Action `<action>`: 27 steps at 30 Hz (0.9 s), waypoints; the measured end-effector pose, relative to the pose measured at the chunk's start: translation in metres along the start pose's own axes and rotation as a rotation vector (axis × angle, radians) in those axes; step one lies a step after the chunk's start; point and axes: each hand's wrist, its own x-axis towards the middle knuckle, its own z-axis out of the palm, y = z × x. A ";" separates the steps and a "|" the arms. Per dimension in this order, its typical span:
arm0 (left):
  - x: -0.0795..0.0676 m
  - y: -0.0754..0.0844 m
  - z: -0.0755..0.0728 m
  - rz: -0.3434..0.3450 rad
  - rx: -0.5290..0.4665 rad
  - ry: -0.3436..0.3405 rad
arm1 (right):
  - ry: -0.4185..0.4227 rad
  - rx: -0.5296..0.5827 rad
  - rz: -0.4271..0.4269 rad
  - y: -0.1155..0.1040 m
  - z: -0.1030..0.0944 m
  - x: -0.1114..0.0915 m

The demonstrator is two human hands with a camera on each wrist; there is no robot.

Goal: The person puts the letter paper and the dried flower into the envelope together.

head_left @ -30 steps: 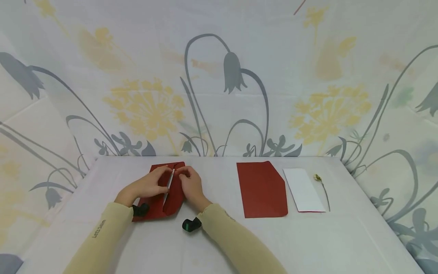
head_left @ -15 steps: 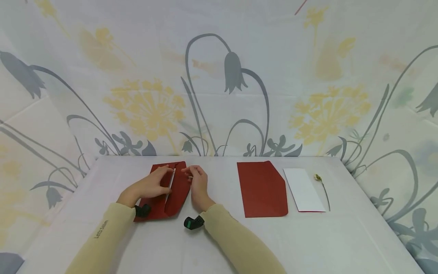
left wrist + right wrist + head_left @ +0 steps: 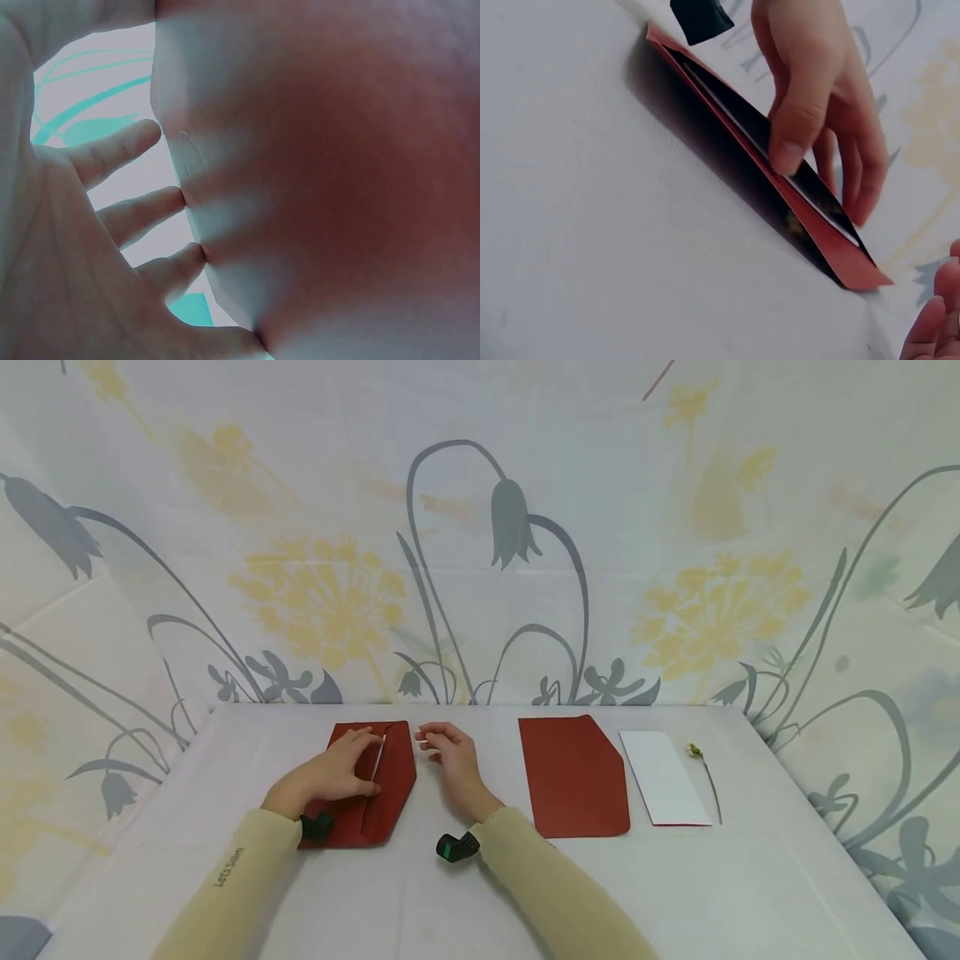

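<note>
On the left side of the table lies a red envelope (image 3: 396, 781), its pointed flap edge toward the right. The narrow edge of a white card (image 3: 379, 755) shows at its mouth; the right wrist view gives the card (image 3: 727, 116) as a strip inside the gaping envelope (image 3: 832, 234). My left hand (image 3: 330, 775) rests on the envelope with fingers spread, thumb and fingertips touching it near the mouth. Just right of the envelope, apart from it, my right hand (image 3: 456, 768) hovers with loosely bent fingers and holds nothing.
A second red envelope (image 3: 573, 777) lies flat right of the middle. Beside it are a white folded card (image 3: 665, 778) and a dried flower on a thin stem (image 3: 707, 777). A flower-patterned cloth (image 3: 480, 568) hangs behind the table.
My right hand has let go of the envelope's mouth and moved right, away from it. The mouth's gap looks narrower, with less of the white card showing. My left hand stays on the envelope.
</note>
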 end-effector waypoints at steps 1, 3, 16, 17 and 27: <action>-0.001 0.000 0.000 0.001 0.002 0.000 | -0.014 -0.021 0.002 -0.002 -0.003 0.000; -0.001 0.000 0.001 0.003 0.009 0.002 | -0.046 -0.051 0.000 -0.007 -0.010 -0.002; 0.001 -0.002 0.003 -0.014 0.043 0.006 | -0.084 -0.322 -0.046 -0.056 -0.070 -0.021; 0.002 -0.002 0.003 -0.017 0.045 0.005 | -0.077 -0.348 -0.050 -0.061 -0.077 -0.024; 0.001 -0.002 0.003 -0.031 0.055 -0.001 | -0.047 -0.549 -0.092 -0.088 -0.158 -0.050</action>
